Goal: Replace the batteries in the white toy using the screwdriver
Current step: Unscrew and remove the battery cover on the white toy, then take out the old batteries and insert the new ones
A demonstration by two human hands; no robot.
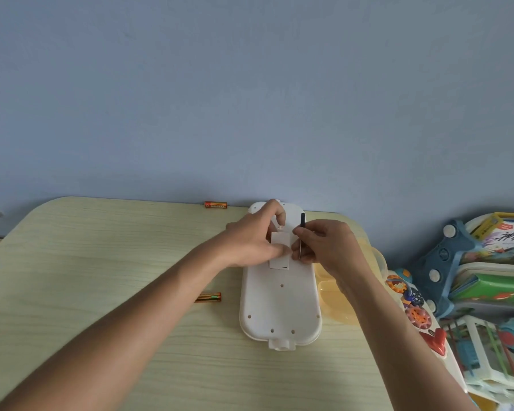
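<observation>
The surface (101, 262) looks like pale wood-grain laminate, smooth and matt. The toy (279, 310) is smooth white plastic with a faint sheen. The battery (216, 205) at the far edge has a glossy orange wrapper.

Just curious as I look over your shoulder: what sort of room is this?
Probably a child's room or play corner at home: a pale wooden table against a blue wall, with colourful toys and picture books stacked beside it.
</observation>
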